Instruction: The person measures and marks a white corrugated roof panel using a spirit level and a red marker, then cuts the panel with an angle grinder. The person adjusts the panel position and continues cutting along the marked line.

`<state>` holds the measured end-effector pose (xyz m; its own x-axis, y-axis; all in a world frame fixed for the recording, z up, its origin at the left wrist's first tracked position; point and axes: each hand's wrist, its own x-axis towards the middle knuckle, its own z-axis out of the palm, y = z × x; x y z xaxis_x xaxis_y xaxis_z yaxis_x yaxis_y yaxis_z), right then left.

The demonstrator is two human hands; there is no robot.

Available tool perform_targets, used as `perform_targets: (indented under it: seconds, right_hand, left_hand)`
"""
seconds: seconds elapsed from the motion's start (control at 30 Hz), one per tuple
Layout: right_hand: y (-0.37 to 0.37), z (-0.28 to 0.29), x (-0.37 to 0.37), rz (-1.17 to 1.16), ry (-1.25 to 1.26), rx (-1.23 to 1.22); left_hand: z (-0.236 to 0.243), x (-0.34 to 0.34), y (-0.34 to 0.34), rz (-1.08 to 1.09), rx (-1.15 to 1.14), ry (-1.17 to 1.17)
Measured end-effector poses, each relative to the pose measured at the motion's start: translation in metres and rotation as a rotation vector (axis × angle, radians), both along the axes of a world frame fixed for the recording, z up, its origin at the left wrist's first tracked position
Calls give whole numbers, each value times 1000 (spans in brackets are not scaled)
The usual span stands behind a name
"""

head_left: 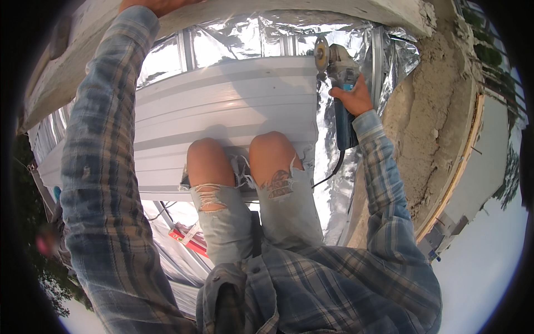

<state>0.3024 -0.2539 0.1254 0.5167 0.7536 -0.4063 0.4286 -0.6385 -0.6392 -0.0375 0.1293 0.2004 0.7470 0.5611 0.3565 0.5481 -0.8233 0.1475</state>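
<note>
Knees [239,153] nearest, resting on the white ribbed metal panel [222,100]. Right hand [351,97], fingers clamped on a blue angle grinder [340,83], holds its disc at the panel's right edge. Farthest, left hand [158,4] touches the concrete beam [278,8]; finger state unclear.

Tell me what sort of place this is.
Probably an outdoor roof under construction: white corrugated metal panel over silver foil insulation, rough concrete wall. The right hand holds an angle grinder; the left hand grips a concrete beam.
</note>
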Motion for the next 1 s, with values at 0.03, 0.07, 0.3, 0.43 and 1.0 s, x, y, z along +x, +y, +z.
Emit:
perform_targets:
  seconds: [0.03,0.07,0.3,0.43,1.0]
  right_hand:
    - [3,4,-3,-1,-2,-7]
    - [7,10,-7,-2,-4,-15]
    - [11,14,-10,-16,-26,-41]
    - [10,15,-13,-17,-42,-49]
    - [-16,15,-16,-13,-110,-99]
  left_hand:
    - [1,0,0,1,-18,-1]
    - [2,0,-1,2,-37,-2]
    - [-1,-3,4,-40,-6,-20]
    - [-1,-5,7,-33,-2,-20]
    - [-5,5,0,26,15,-37]
